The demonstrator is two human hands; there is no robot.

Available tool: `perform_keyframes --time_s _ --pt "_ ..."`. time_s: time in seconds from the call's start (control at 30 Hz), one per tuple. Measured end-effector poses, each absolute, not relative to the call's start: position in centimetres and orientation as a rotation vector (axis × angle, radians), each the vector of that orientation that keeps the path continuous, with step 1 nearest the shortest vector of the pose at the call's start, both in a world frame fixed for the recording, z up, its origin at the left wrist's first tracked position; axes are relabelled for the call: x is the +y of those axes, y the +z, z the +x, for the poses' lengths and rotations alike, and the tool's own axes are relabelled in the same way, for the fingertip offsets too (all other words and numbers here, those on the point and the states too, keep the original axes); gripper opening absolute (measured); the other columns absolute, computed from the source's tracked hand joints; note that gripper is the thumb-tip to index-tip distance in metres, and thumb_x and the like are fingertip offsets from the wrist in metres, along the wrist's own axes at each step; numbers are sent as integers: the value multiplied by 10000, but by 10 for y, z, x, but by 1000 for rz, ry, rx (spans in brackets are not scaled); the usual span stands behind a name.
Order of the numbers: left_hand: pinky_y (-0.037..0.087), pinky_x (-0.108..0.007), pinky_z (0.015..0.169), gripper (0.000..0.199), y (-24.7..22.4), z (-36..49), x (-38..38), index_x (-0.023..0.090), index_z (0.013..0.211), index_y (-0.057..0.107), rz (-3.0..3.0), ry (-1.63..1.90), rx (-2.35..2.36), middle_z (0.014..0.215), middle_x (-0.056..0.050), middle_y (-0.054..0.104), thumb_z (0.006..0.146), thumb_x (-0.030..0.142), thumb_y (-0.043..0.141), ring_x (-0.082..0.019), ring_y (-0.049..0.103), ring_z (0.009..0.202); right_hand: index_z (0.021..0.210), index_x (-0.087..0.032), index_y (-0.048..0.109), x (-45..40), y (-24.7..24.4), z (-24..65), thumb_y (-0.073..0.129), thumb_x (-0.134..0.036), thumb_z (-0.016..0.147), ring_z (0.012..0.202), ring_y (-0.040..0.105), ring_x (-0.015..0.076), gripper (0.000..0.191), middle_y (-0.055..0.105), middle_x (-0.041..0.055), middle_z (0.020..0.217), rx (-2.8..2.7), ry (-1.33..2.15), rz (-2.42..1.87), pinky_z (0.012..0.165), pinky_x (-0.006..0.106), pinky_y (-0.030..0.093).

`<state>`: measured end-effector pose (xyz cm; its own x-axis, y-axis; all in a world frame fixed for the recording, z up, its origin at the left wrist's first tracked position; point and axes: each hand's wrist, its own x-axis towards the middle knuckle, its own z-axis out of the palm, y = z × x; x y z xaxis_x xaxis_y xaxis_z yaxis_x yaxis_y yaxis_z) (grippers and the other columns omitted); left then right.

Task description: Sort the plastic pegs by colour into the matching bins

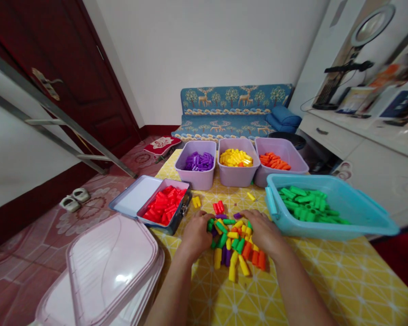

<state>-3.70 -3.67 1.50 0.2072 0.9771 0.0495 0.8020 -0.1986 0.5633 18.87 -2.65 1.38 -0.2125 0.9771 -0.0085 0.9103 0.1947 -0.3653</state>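
A mixed pile of small plastic tubes [233, 235] in green, yellow, orange and purple lies on the yellow patterned tablecloth [224, 299]. My left hand [197, 233] curves around the pile's left edge, beside green and purple pieces; its fingertips are partly hidden, so its grip is unclear. On the right, my right hand [263, 230] rests against the pile with fingers bent over its edge, and what they hold, if anything, cannot be made out. Just beyond the pile sit a few red tubes [218, 207]. Two yellow tubes [196, 202] lie near the metal box.
Lilac bins hold purple [199, 161], yellow [236, 158] and orange tubes [274, 161]. Red tubes [165, 204] fill an open box at left; a blue basin [326, 228] holds green ones. Pink lids [112, 258] lie at lower left, a sofa [236, 122] behind.
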Motion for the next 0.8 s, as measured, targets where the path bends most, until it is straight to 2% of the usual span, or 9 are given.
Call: perform_keyframes --time_s 0.2,0.37,0.43,0.6,0.8 --pt "460 -310 888 462 -1 -25 -29 211 1068 666 1962 781 1549 1087 -72 629 648 70 534 -206 596 987 1109 -229 622 -13 -6 183 438 56 571 1097 532 185 636 586 53 1112 -2070 744 -1456 957 308 394" --pt "477 -314 852 548 -15 -17 -22 191 1108 645 1835 965 1455 1029 -58 673 618 8 482 -186 614 915 1146 -259 610 -13 -13 164 444 20 618 1032 590 156 620 596 27 1174 -1879 972 -1279 881 290 463" --pt "489 -298 823 524 -17 -14 -21 185 1117 634 1732 1042 1384 1023 -52 681 642 14 494 -169 623 869 1155 -249 605 -14 -12 158 470 -10 643 998 610 156 581 619 28 1153 -1786 1074 -1251 861 293 483" --pt "509 -261 755 405 -19 -9 -19 176 1141 597 1429 1185 1167 962 -46 681 737 154 595 -156 635 833 1154 -196 598 -14 -5 151 536 -90 684 949 641 176 486 656 50 1115 -1637 1317 -1131 849 332 508" --pt "520 -251 719 401 -16 -6 -18 156 1086 607 1270 1238 1095 898 -56 685 739 341 684 -170 641 845 1056 -201 640 -15 8 146 586 -143 682 980 628 185 382 665 40 1081 -1554 1220 -1109 858 327 502"
